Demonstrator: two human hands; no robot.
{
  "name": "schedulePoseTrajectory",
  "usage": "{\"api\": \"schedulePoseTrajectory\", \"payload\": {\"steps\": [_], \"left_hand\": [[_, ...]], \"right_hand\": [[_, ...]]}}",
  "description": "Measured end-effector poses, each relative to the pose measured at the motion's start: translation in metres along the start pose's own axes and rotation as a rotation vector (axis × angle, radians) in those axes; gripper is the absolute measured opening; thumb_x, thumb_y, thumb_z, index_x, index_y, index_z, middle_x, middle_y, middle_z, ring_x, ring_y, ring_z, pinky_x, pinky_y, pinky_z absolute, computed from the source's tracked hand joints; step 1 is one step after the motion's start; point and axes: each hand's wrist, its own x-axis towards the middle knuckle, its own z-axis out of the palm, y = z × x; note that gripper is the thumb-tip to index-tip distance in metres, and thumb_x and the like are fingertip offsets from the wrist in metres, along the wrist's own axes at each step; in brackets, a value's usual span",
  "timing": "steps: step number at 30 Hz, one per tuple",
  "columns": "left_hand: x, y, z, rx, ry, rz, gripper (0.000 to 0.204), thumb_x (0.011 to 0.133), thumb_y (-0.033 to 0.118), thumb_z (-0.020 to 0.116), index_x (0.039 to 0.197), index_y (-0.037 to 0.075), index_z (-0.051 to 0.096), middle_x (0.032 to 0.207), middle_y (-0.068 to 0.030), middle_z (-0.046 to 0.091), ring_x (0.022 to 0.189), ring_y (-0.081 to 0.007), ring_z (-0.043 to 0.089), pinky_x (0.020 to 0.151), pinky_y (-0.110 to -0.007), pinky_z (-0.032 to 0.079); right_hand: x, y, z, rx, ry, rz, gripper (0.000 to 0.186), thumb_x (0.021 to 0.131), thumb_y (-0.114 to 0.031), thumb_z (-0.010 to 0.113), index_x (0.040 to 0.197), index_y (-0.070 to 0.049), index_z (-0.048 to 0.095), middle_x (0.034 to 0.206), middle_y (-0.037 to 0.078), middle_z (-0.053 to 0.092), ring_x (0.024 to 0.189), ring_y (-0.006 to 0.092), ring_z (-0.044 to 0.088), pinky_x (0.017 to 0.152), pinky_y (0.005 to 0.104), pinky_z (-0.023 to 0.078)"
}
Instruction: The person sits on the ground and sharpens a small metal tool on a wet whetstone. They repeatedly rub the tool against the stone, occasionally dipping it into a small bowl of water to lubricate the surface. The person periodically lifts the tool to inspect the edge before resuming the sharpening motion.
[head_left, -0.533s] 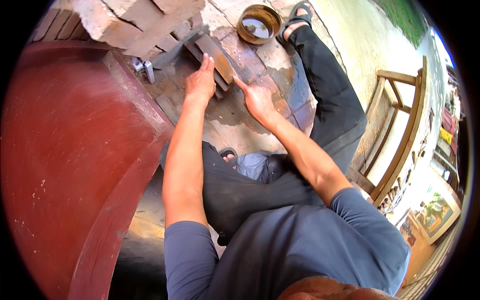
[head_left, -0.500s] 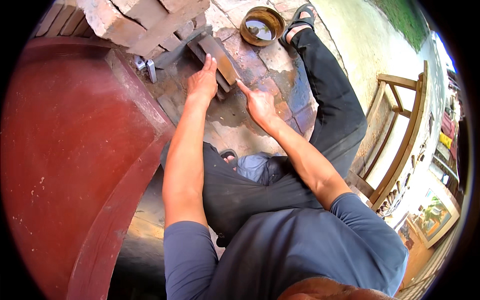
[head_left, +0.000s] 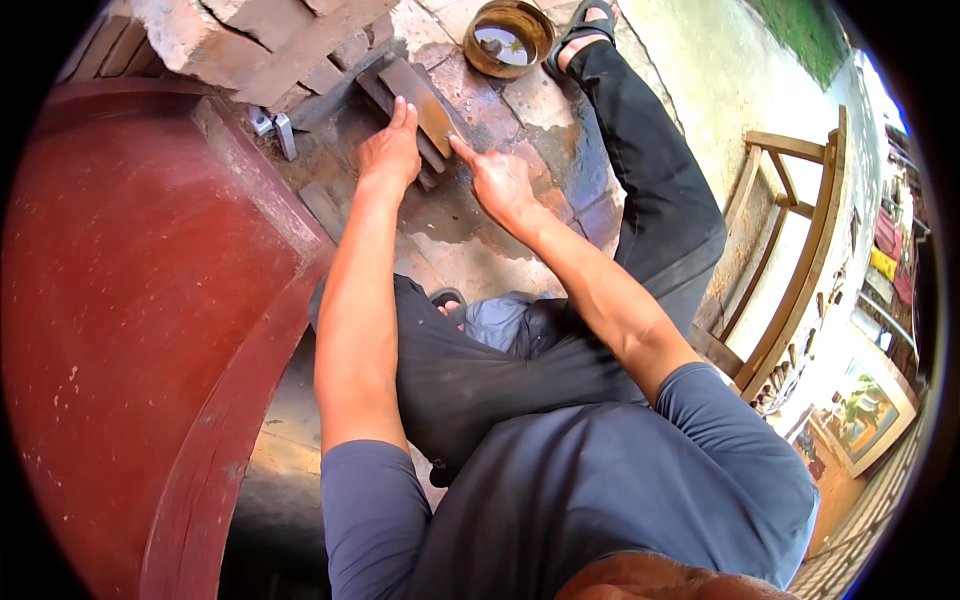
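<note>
A brown flat plate (head_left: 420,98) lies over a darker block (head_left: 379,93) on the stained brick paving. My left hand (head_left: 390,152) is laid on the plate with its fingers stretched out side by side. At the plate's near end, my right hand (head_left: 497,182) touches it with the index finger extended and the others curled; the thumb is hard to make out. A round metal bowl of water (head_left: 507,38) stands just beyond, beside my sandalled foot (head_left: 586,25).
Stacked bricks (head_left: 240,45) rise at the top left, with two small pale metal pieces (head_left: 283,135) below. A large red surface (head_left: 140,300) fills the left. A wooden frame (head_left: 820,240) stands at the right, a framed picture (head_left: 862,405) beyond it.
The whole scene sits slightly higher and further left in the view. Both hands stay on the plate, with little visible movement relative to it.
</note>
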Motion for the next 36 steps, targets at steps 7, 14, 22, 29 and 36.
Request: {"api": "schedulePoseTrajectory", "payload": {"steps": [7,14,22,29,36], "left_hand": [[0.002,0.0,0.001,0.01,0.001,0.022,0.085,0.09,0.02,0.073,0.162,0.022,0.027,0.172,0.0041,0.014,0.136,-0.0275,0.054,0.109,-0.044,0.048],[0.002,0.003,0.001,0.052,0.005,0.012,0.083,0.09,0.02,0.073,0.161,0.022,0.029,0.171,0.0021,0.016,0.135,-0.0284,0.055,0.109,-0.046,0.048],[0.001,0.004,-0.004,0.075,-0.019,-0.015,0.086,0.089,0.021,0.074,0.161,0.021,0.028,0.171,0.0021,0.018,0.133,-0.0296,0.057,0.107,-0.046,0.05],[0.005,0.003,0.003,0.034,0.024,0.021,0.084,0.089,0.019,0.073,0.16,0.023,0.03,0.171,-0.0011,0.019,0.132,-0.0292,0.058,0.107,-0.047,0.05],[0.006,-0.001,-0.001,0.015,0.078,0.04,0.082,0.09,0.019,0.073,0.16,0.022,0.031,0.17,-0.0002,0.021,0.133,-0.0288,0.057,0.107,-0.046,0.049]], "right_hand": [[-0.005,0.002,0.004,0.009,0.015,0.004,0.066,0.083,-0.004,0.054,0.147,-0.024,0.057,0.072,0.021,0.068,0.065,0.0368,0.069,0.06,0.0491,0.054],[-0.015,0.002,-0.003,0.004,-0.119,0.082,0.066,0.084,-0.004,0.054,0.147,-0.023,0.057,0.077,0.023,0.069,0.071,0.0384,0.07,0.064,0.0508,0.055],[-0.01,0.0,-0.006,-0.003,-0.104,0.041,0.058,0.087,-0.006,0.05,0.143,-0.019,0.06,0.077,0.021,0.07,0.072,0.0373,0.071,0.066,0.05,0.056],[0.006,0.002,0.0,0.021,0.023,-0.009,0.063,0.084,-0.003,0.053,0.144,-0.023,0.06,0.075,0.02,0.069,0.068,0.0377,0.069,0.061,0.0501,0.054],[0.007,-0.005,-0.008,0.025,-0.084,0.037,0.061,0.085,-0.004,0.05,0.144,-0.017,0.059,0.079,0.024,0.069,0.075,0.0381,0.072,0.066,0.0524,0.055]]}}
